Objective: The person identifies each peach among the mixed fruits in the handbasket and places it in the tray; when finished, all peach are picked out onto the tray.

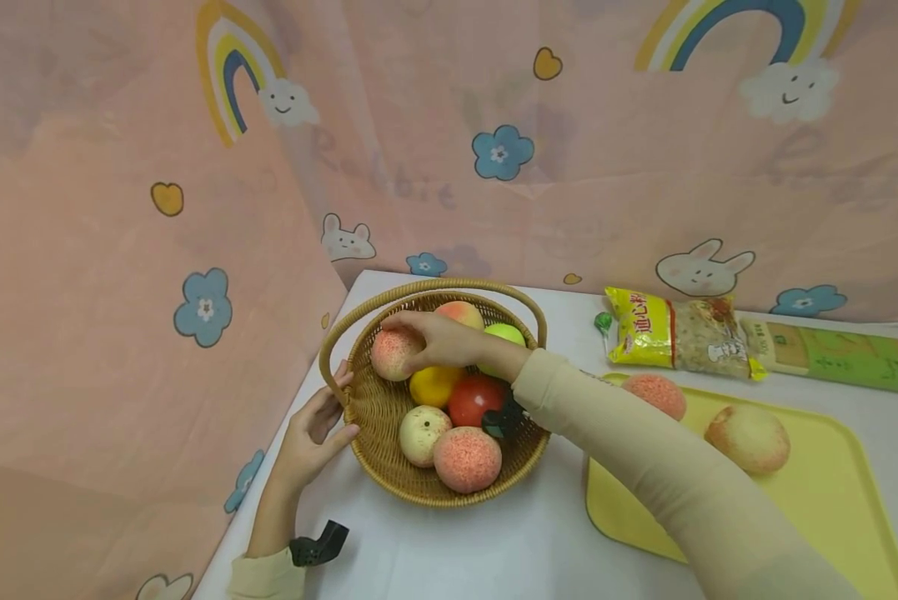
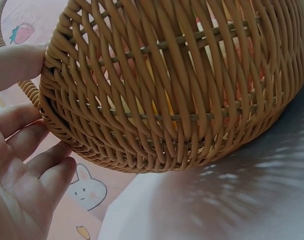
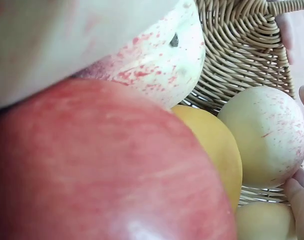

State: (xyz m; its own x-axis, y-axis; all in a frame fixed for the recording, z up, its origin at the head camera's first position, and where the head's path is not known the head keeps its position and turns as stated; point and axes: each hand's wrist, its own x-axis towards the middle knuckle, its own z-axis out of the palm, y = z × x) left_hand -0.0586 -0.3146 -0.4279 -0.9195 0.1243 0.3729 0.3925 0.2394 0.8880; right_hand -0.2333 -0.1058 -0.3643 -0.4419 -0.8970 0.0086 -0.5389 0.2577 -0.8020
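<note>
A wicker basket (image 1: 373, 417) with an arched handle holds several fruits. At its left rim, beside the foot of the handle, my left hand (image 1: 306, 442) grips the edge between thumb and fingers; the left wrist view shows this against the woven wall (image 2: 191, 90). My right hand (image 1: 449, 340) reaches in from the right and holds a speckled pink peach (image 1: 393, 357) at the basket's left side. In the right wrist view its fingers (image 3: 299, 197) lie on the peach (image 3: 269, 137). Near it are a yellow fruit (image 1: 432, 386), a red apple (image 1: 471, 398) and a pale fruit (image 1: 423, 435).
Another pink peach (image 1: 468, 460) and a green apple (image 1: 503, 335) share the basket. To the right, a yellow tray (image 1: 831, 500) carries two fruits, partly behind my right sleeve. Behind it lie a yellow food bag (image 1: 681, 333), a green-and-tan package (image 1: 854, 357) and a lollipop (image 1: 603, 323).
</note>
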